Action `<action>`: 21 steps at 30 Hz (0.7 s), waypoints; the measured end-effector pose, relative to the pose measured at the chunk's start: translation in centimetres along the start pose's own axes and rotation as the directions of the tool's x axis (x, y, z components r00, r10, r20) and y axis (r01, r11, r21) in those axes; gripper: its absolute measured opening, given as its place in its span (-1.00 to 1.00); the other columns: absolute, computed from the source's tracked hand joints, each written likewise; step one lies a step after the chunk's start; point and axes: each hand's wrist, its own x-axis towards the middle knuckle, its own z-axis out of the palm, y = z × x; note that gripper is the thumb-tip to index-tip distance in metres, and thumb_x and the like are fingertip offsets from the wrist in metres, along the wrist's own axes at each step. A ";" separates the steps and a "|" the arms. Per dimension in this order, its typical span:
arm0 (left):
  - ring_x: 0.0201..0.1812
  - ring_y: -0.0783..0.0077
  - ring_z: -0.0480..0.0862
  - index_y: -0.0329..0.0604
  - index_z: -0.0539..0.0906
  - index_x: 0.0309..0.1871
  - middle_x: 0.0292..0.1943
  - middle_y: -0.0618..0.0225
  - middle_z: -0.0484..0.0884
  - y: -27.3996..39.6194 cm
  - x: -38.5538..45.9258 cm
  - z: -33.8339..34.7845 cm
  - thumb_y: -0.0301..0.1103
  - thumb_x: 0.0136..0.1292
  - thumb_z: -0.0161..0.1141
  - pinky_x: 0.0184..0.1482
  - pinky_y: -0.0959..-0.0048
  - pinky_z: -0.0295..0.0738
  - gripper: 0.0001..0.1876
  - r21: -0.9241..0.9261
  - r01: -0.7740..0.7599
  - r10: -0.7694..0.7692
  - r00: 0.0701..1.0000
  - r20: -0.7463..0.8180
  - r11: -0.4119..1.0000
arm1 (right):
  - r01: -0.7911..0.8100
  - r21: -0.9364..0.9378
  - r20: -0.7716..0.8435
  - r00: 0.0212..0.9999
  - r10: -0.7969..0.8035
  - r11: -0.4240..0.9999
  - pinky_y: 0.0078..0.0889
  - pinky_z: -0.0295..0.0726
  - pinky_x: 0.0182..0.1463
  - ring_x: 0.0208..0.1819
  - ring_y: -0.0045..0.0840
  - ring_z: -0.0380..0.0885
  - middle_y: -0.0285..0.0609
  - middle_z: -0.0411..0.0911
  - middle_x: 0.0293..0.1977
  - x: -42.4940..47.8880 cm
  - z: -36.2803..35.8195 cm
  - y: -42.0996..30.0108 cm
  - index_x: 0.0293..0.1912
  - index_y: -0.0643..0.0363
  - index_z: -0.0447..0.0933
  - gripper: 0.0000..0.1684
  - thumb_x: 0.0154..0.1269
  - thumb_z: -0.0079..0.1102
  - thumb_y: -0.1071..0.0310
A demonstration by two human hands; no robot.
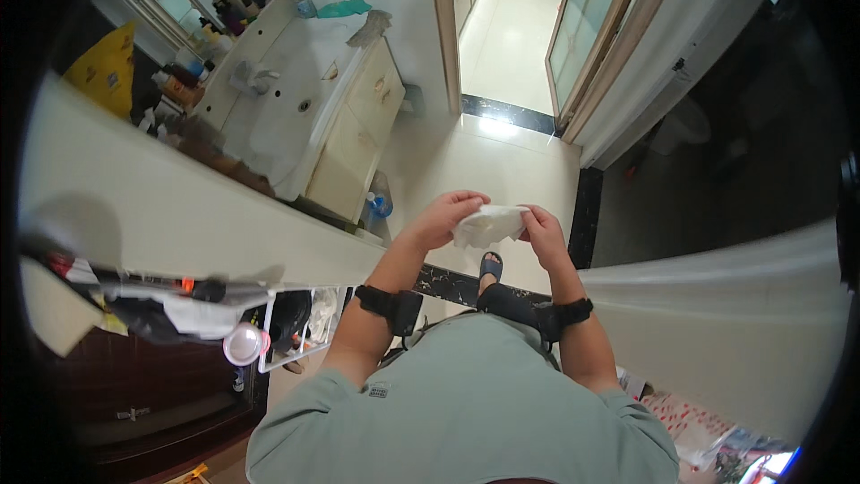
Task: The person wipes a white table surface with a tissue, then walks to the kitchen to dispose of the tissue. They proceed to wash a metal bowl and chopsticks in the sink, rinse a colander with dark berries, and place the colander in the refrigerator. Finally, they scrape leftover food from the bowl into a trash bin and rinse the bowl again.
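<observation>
A crumpled white tissue or thin cloth (489, 224) is stretched between my two hands, in front of my body and above the tiled floor. My left hand (447, 216) pinches its left end between thumb and fingers. At the opposite end, my right hand (541, 232) grips the upper right corner. The lower edge of the tissue hangs loose and wavy, with a faint yellowish patch on its face. Below it, one foot in a dark slipper (491, 267) stands near the black stone threshold (443, 282).
A washbasin cabinet (353, 141) stands ahead on the left, with a faucet (252, 77) and toiletries. A blue-tinted bottle (379, 204) is on the floor beside it. A glass door (588, 20) stands open ahead. White walls flank me; a dark room (705, 148) lies right.
</observation>
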 end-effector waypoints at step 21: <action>-0.15 0.42 0.69 -0.25 0.55 0.10 -0.11 0.29 0.67 27.8 45.5 -13.0 -0.38 0.36 0.15 -0.11 0.41 0.65 -0.71 -0.284 -0.022 0.024 1.000 0.002 0.959 | -0.232 0.629 0.338 0.941 0.008 0.742 -0.18 0.62 0.09 0.16 -0.38 0.47 -0.19 0.39 0.17 48.8 -6.6 -15.7 0.29 0.07 0.22 -0.48 0.38 0.06 0.33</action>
